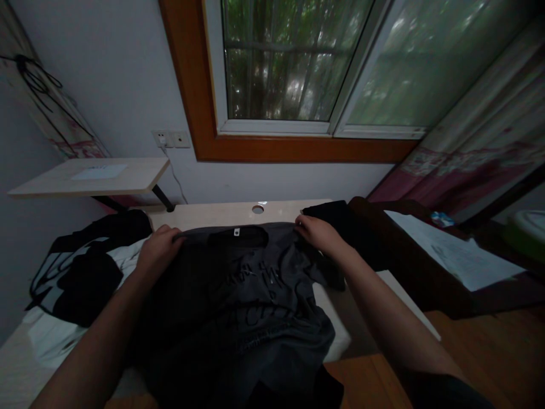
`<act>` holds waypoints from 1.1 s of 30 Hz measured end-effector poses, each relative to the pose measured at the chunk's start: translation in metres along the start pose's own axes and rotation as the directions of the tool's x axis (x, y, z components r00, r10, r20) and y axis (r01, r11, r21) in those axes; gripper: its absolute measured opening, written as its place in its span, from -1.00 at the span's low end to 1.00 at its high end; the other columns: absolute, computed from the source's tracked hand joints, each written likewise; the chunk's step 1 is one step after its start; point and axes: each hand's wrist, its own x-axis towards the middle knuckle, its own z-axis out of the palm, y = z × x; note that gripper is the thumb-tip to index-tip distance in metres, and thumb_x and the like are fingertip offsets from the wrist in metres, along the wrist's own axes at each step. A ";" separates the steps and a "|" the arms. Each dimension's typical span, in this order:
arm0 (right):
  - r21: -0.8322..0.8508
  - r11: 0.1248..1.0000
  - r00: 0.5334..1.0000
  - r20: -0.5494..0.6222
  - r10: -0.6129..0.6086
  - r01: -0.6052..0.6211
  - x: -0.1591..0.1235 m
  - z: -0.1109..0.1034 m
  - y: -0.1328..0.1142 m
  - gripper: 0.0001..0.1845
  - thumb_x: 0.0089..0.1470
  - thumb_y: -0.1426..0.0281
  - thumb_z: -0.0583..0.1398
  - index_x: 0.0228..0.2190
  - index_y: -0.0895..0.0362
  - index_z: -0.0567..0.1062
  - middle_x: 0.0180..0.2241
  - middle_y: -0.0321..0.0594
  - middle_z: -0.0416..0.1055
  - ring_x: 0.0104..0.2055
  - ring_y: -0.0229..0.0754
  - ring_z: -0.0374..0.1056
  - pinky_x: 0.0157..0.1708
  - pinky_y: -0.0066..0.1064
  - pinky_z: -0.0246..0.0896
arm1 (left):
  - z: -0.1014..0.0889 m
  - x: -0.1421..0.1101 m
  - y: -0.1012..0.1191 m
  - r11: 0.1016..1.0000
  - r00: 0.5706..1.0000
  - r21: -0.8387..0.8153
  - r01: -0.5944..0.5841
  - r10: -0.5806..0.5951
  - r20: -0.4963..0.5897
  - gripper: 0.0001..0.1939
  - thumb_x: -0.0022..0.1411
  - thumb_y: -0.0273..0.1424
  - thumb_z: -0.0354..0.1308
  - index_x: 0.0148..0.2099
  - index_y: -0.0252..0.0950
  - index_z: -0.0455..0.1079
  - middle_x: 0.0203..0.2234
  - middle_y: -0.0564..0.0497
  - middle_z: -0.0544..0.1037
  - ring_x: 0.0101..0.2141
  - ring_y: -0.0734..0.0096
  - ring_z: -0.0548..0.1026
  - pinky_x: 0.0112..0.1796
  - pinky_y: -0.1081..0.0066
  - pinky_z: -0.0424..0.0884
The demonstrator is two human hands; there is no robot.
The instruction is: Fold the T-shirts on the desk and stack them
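A dark grey T-shirt [264, 289] with black lettering lies spread front side up over the desk, its neckline toward the window and its lower part hanging over the near side. My left hand [158, 250] pinches the shirt at the left shoulder. At the right shoulder, the fingers of my right hand [317, 232] are closed on the cloth. A small white label shows inside the collar. The right sleeve hangs rumpled under my right forearm; the left sleeve is hard to make out in the shadow.
A pile of black and white clothes [89, 267] lies on the left of the desk [213, 213], below a raised shelf [93, 176]. Black cloth [340, 221] lies at the back right. Beside it, dark brown furniture [409, 255] carries a paper sheet [455, 250].
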 end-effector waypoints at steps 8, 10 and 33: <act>-0.278 0.915 0.956 -0.108 0.271 -0.291 0.048 0.008 -0.026 -0.63 0.41 0.27 -0.02 0.12 0.07 0.40 0.01 0.05 0.49 -0.13 0.01 0.51 -0.18 -0.29 0.31 | 0.023 0.058 0.015 0.991 0.995 0.096 0.088 -0.082 -0.064 -0.67 0.39 -0.29 -0.06 -0.03 -0.25 0.50 -0.07 -0.19 0.57 -0.06 0.04 0.54 -0.07 0.17 0.46; -0.286 0.902 0.946 -0.121 0.301 -0.323 0.055 0.012 -0.029 -0.59 0.42 0.31 -0.06 0.18 0.06 0.35 0.03 0.06 0.47 -0.11 0.01 0.51 -0.17 -0.28 0.33 | 0.033 0.067 0.016 0.993 0.992 0.071 0.091 -0.084 -0.092 -0.65 0.40 -0.35 -0.09 0.02 -0.27 0.49 -0.05 -0.20 0.56 -0.03 0.06 0.54 -0.02 0.17 0.46; -0.215 0.915 0.939 -0.042 0.342 -0.343 0.009 0.025 -0.011 -0.64 0.33 0.45 0.02 0.01 0.21 0.52 0.00 0.10 0.44 0.00 0.04 0.43 0.02 -0.28 0.25 | 0.070 -0.037 0.112 0.963 0.960 -0.029 -0.268 0.270 0.071 -0.56 0.42 -0.21 0.02 0.28 -0.11 0.37 0.31 -0.13 0.36 0.34 -0.17 0.22 0.26 -0.34 0.15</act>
